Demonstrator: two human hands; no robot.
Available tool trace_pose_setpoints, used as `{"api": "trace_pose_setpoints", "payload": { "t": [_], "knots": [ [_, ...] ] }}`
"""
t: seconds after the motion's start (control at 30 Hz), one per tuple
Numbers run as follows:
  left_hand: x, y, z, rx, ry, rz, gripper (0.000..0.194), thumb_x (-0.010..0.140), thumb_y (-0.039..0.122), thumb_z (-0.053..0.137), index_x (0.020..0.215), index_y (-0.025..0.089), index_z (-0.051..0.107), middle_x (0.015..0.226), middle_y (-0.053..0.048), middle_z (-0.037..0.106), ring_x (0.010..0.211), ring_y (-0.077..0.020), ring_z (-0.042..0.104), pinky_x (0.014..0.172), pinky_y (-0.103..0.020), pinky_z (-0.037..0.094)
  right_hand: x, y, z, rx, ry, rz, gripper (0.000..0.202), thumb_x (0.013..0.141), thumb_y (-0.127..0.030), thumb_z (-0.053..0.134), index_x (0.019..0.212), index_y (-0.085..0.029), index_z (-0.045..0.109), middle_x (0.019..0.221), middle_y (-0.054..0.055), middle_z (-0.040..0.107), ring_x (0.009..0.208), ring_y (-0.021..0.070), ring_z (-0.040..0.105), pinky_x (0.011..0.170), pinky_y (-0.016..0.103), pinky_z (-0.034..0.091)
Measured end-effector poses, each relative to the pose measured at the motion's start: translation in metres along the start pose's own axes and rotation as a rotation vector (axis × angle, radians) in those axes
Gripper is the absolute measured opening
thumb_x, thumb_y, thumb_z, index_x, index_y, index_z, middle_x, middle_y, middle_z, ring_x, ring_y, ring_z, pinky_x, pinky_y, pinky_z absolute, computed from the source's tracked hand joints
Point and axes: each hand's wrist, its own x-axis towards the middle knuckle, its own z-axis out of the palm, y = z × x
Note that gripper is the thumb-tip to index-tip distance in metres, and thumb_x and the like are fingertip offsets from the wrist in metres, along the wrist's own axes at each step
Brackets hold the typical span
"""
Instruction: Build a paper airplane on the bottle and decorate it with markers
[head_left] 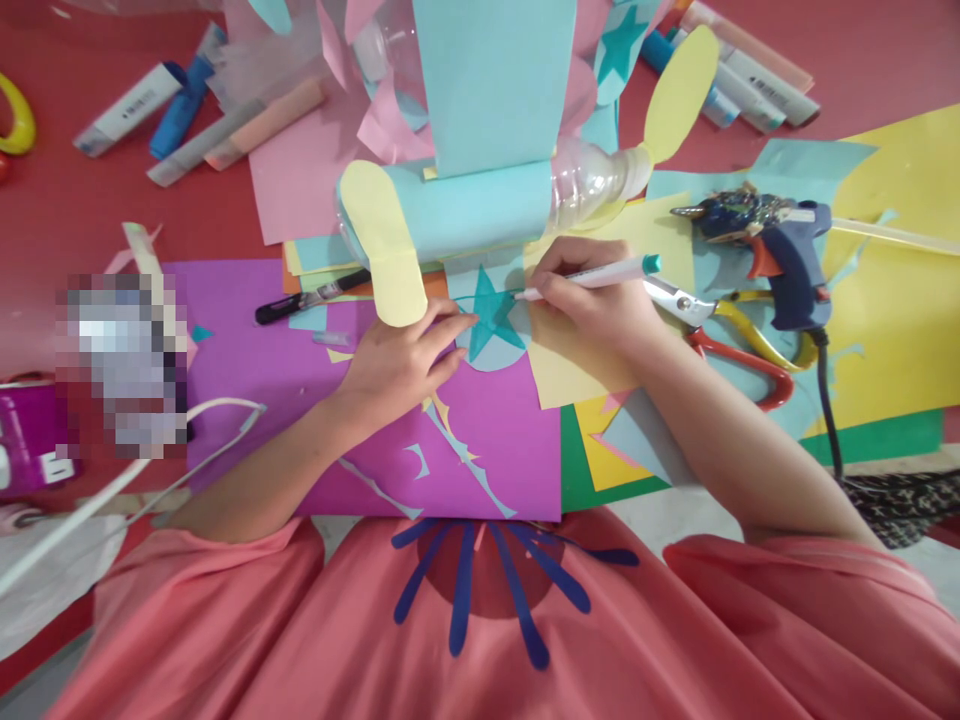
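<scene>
Right fingers clamp a marker; left fingers, apart, touch blue paper bearing 1 teal star, at 6 o'clock from the wrapped bottle; yellow paddle at 10 o'clock overlaps left knuckles.

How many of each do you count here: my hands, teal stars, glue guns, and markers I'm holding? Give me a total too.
Hands: 2, the left hand and the right hand
Teal stars: 2, the lower star and the upper star
Glue gun: 1
Held marker: 1
Total: 6
</scene>
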Motion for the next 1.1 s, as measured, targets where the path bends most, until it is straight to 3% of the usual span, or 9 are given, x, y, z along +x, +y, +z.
{"api": "trace_pose_setpoints", "payload": {
  "t": [0.2, 0.47, 0.7, 1.1],
  "knots": [
    [0.0002, 0.0001, -0.0009, -0.011, -0.002, 0.001, 0.028, 0.098, 0.024, 0.048, 0.121, 0.017, 0.063, 0.108, -0.010, 0.068, 0.099, -0.0226, 0.069, 0.079, -0.032, 0.057, -0.0010, -0.0003, -0.0011, -0.009, 0.009, 0.006, 0.020, 0.074, -0.015, 0.059, 0.057, -0.021, 0.050, 0.056, -0.002, 0.052, 0.054, 0.0114, 0.046, 0.055, 0.029, 0.038],
    [-0.0005, -0.0013, 0.0014, -0.047, -0.001, -0.005, 0.029, 0.098, 0.024, 0.048, 0.122, 0.017, 0.063, 0.109, -0.011, 0.067, 0.098, -0.0239, 0.068, 0.080, -0.035, 0.058, -0.0030, -0.0002, 0.0004, 0.040, 0.024, 0.014, 0.021, 0.082, -0.032, 0.062, 0.065, -0.023, 0.055, 0.058, -0.001, 0.054, 0.055, 0.0126, 0.048, 0.054, 0.030, 0.039],
    [-0.0004, 0.0000, 0.0006, -0.038, 0.001, -0.007, 0.029, 0.098, 0.024, 0.048, 0.122, 0.017, 0.064, 0.108, -0.011, 0.067, 0.100, -0.0240, 0.069, 0.079, -0.034, 0.058, -0.0025, 0.0008, 0.0024, 0.010, 0.028, 0.011, 0.018, 0.080, -0.020, 0.060, 0.064, -0.021, 0.053, 0.060, -0.001, 0.055, 0.055, 0.0114, 0.047, 0.056, 0.029, 0.038],
    [-0.0008, -0.0013, 0.0008, -0.016, 0.008, 0.009, 0.030, 0.098, 0.024, 0.047, 0.121, 0.016, 0.064, 0.108, -0.011, 0.068, 0.099, -0.0231, 0.069, 0.078, -0.033, 0.058, -0.0011, -0.0014, -0.0010, -0.031, 0.028, -0.012, 0.019, 0.073, -0.015, 0.058, 0.057, -0.021, 0.050, 0.055, -0.002, 0.053, 0.053, 0.0106, 0.044, 0.055, 0.028, 0.037]
  ]
}}
